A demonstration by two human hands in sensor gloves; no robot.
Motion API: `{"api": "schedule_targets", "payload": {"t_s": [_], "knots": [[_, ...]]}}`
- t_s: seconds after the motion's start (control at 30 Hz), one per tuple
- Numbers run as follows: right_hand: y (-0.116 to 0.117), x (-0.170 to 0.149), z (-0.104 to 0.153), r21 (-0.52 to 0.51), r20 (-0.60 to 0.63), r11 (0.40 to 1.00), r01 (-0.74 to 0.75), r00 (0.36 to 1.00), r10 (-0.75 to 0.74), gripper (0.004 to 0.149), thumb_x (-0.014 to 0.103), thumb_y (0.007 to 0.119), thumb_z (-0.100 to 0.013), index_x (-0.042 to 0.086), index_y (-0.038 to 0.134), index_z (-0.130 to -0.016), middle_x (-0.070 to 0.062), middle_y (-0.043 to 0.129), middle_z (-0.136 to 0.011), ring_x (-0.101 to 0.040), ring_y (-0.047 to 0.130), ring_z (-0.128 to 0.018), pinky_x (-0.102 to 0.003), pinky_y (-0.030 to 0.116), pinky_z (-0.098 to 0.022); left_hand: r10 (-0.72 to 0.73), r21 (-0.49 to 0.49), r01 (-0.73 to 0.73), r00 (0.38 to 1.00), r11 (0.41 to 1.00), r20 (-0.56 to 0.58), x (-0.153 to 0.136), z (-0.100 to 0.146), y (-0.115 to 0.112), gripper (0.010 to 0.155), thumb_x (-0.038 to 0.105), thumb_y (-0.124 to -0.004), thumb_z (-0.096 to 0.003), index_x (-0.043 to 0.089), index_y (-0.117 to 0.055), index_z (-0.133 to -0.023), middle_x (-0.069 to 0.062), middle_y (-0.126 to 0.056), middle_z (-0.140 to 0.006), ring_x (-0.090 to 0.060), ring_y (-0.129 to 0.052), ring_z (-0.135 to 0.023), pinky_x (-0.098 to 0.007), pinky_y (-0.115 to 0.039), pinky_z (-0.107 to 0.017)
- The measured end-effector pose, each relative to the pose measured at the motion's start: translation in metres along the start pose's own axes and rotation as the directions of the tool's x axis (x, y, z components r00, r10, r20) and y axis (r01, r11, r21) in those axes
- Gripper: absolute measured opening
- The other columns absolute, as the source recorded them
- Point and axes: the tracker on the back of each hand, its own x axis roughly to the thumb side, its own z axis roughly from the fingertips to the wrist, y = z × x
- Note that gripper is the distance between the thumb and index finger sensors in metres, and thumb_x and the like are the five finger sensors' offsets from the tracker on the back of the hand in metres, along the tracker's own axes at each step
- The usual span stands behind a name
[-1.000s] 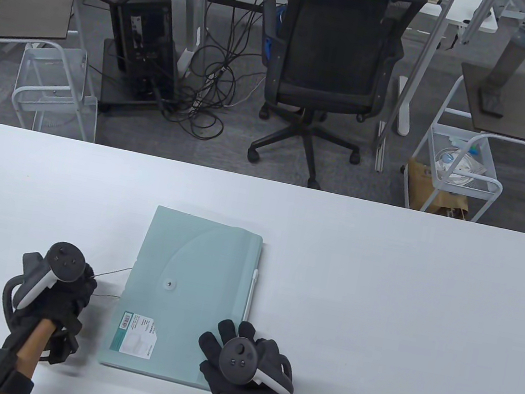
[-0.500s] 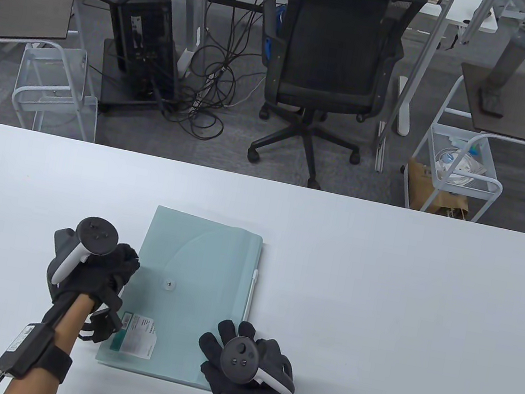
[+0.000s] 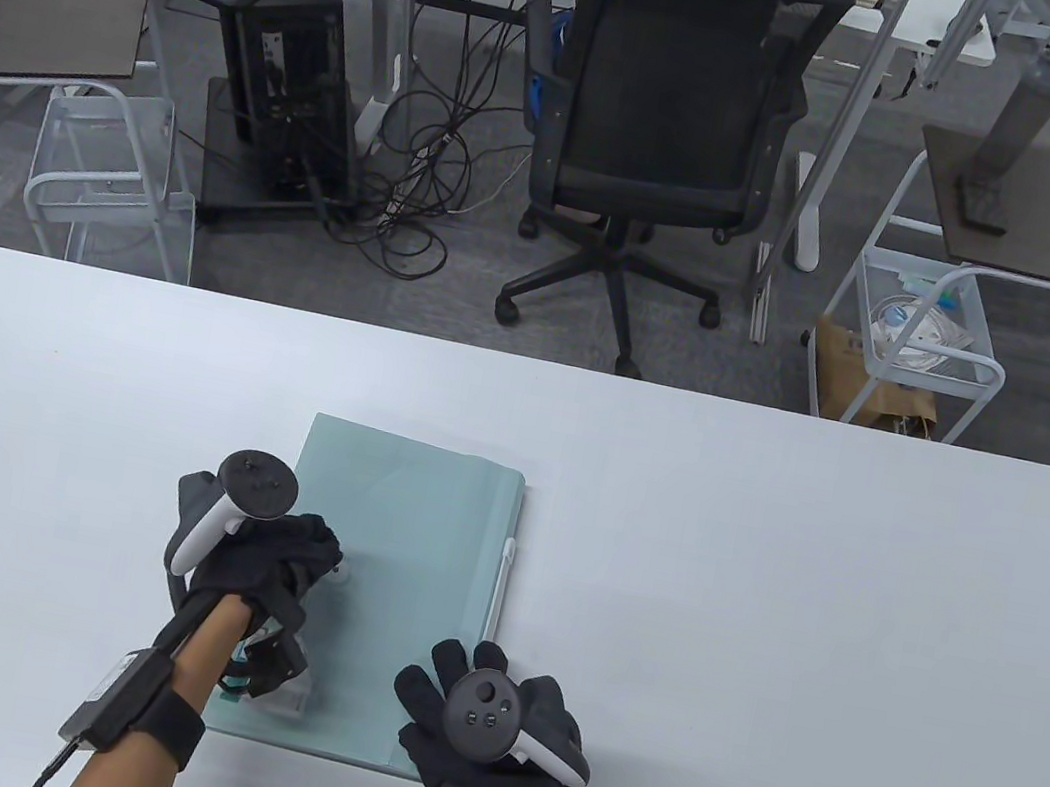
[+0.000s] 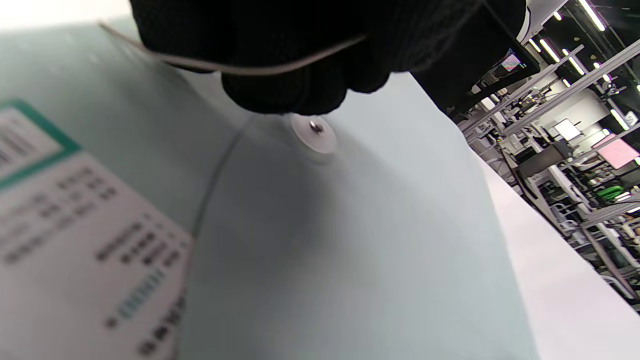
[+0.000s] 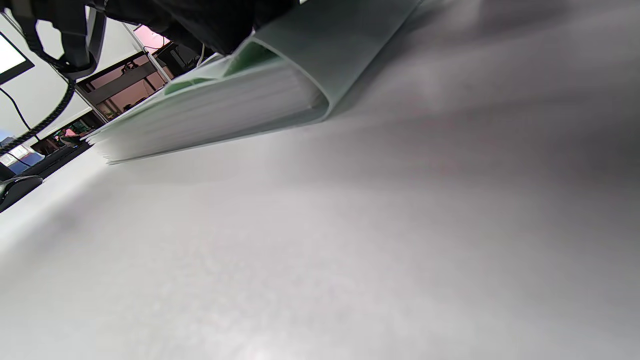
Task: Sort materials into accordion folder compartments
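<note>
Near the table's (image 3: 757, 577) front edge lies a closed pale green accordion folder (image 3: 428, 539). Our left hand (image 3: 272, 562) curls its fingertips (image 4: 285, 95) beside the flap button (image 4: 316, 131), likely to unfasten it. Our right hand (image 3: 477, 720), fingers spread, pins the near right corner steady.

My right hand (image 5: 210, 20), in its black glove, rests on the near corner of the pale green plastic accordion folder (image 5: 280, 75). Under my fingers the folder's rounded spine curls over a thick stack of white pleats, lying on the white table (image 5: 350, 240).
</note>
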Motion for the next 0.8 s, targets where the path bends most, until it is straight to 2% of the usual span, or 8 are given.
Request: {"api": "schedule_targets", "payload": {"t_s": [0.1,0.2,0.27,0.4,0.57,0.67,0.73,0.8], "knots": [[0.000,0.000,0.000,0.004,0.000,1.000,0.004,1.000,-0.004,0.053,0.032,0.060,-0.071,0.019,0.040,-0.118,-0.015,0.011,-0.122,-0.056,-0.006,-0.098,-0.074,0.022,-0.071,-0.015,0.016,0.015,1.000,1.000,0.020,0.000,-0.004,-0.010,0.045,0.022,-0.069,-0.0504,0.023,-0.071,-0.095,-0.012,-0.078,-0.097,-0.018,-0.086,-0.069,-0.049,-0.069,-0.064],[0.000,0.000,0.000,0.007,-0.001,1.000,0.002,1.000,-0.002,0.052,0.032,0.060,-0.071,0.019,0.041,-0.118,-0.015,0.011,-0.122,-0.056,-0.006,-0.098,-0.074,0.022,-0.071,-0.072,0.069,0.070,0.997,0.995,0.026,0.000,-0.006,-0.019,0.047,0.021,-0.070,-0.0497,0.026,-0.072,-0.096,-0.012,-0.077,-0.096,-0.013,-0.089,-0.062,-0.045,-0.074,-0.059],[0.000,0.000,0.000,0.007,-0.001,1.000,0.003,1.000,-0.003,0.052,0.033,0.060,-0.071,0.019,0.041,-0.117,-0.015,0.011,-0.122,-0.056,-0.006,-0.098,-0.074,0.020,-0.071,-0.163,0.154,0.159,0.987,0.975,0.008,0.002,-0.006,-0.024,0.047,0.023,-0.072,-0.0495,0.030,-0.072,-0.096,-0.010,-0.075,-0.097,-0.009,-0.091,-0.058,-0.042,-0.078,-0.054],[0.000,0.000,0.000,0.012,-0.002,1.000,0.003,1.000,-0.003,0.052,0.033,0.060,-0.071,0.019,0.041,-0.118,-0.014,0.010,-0.122,-0.056,-0.007,-0.098,-0.074,0.019,-0.071,-0.411,0.210,0.412,0.910,0.887,-0.051,0.017,-0.006,-0.039,0.046,0.025,-0.076,-0.0490,0.034,-0.073,-0.095,-0.008,-0.069,-0.102,-0.006,-0.092,-0.055,-0.038,-0.081,-0.051],[0.000,0.000,0.000,0.014,-0.003,1.000,0.008,1.000,-0.008,0.052,0.033,0.059,-0.071,0.020,0.041,-0.117,-0.014,0.010,-0.122,-0.055,-0.007,-0.098,-0.074,0.019,-0.071,-0.527,0.221,0.535,0.844,0.815,-0.100,0.026,-0.005,-0.046,0.048,0.028,-0.080,-0.0482,0.037,-0.071,-0.094,-0.004,-0.069,-0.103,-0.006,-0.092,-0.055,-0.039,-0.081,-0.054],[0.001,-0.001,0.000,0.016,-0.003,1.000,0.010,1.000,-0.010,0.052,0.033,0.059,-0.071,0.020,0.041,-0.117,-0.013,0.010,-0.122,-0.055,-0.007,-0.098,-0.074,0.019,-0.071,-0.638,0.220,0.649,0.759,0.728,-0.126,0.028,-0.004,-0.050,0.050,0.031,-0.080,-0.0476,0.043,-0.067,-0.095,-0.002,-0.068,-0.105,-0.004,-0.091,-0.056,-0.039,-0.081,-0.056],[0.001,-0.001,0.000,0.017,-0.004,1.000,0.009,1.000,-0.009,0.052,0.033,0.059,-0.071,0.020,0.041,-0.117,-0.013,0.010,-0.122,-0.054,-0.007,-0.098,-0.074,0.018,-0.071,-0.660,0.193,0.674,0.738,0.713,-0.137,0.028,-0.005,-0.050,0.052,0.032,-0.078,-0.0482,0.046,-0.063,-0.096,-0.003,-0.062,-0.108,-0.004,-0.089,-0.060,-0.039,-0.079,-0.058],[0.001,-0.001,0.000,0.019,-0.006,1.000,0.007,1.000,-0.006,0.052,0.033,0.059,-0.071,0.021,0.040,-0.117,-0.013,0.010,-0.122,-0.054,-0.008,-0.098,-0.074,0.018,-0.071,-0.694,0.149,0.710,0.704,0.688,-0.153,0.024,-0.006,-0.050,0.054,0.037,-0.073,-0.0492,0.052,-0.055,-0.097,-0.003,-0.046,-0.114,-0.008,-0.077,-0.075,-0.042,-0.073,-0.063]]}}
